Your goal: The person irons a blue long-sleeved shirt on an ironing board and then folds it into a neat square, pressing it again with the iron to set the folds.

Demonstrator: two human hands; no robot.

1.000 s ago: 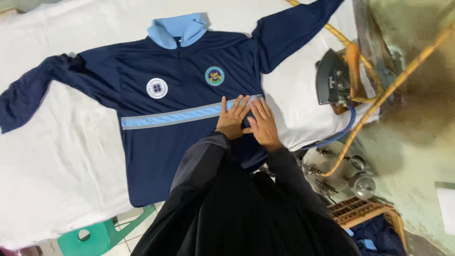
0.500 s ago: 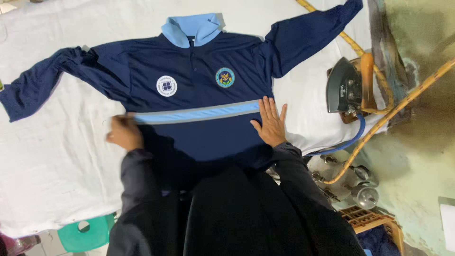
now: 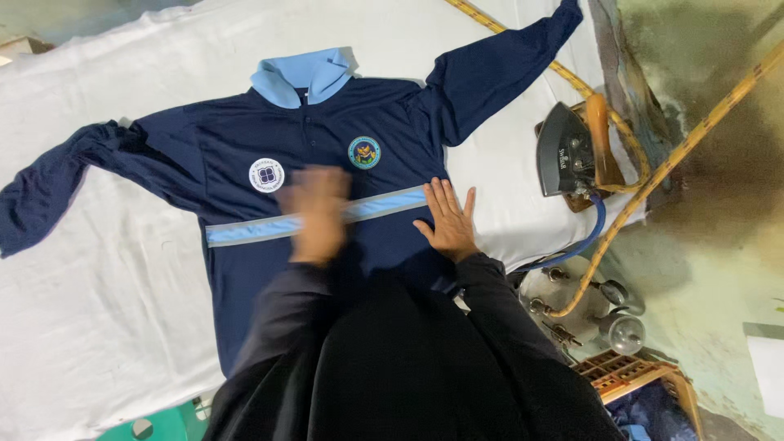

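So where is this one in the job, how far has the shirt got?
Looks done: the navy shirt lies face up and spread on the white padded board, sleeves out, collar at the top. In hand: the right hand presses flat near the shirt's right edge, while the left hand, blurred, is over the pale blue stripe. Apparently left: pressing, since the iron is parked at the board's right edge, untouched.

White cloth-covered ironing table (image 3: 98, 327) fills frame left and centre. Beyond right edge: stained greenish wall (image 3: 702, 122), dark patches. Yellow hose (image 3: 678, 155) runs diagonally across it. Wooden crate (image 3: 629, 371) at lower right corner. Green plastic stool (image 3: 155, 425) below near edge. Light dim, even.
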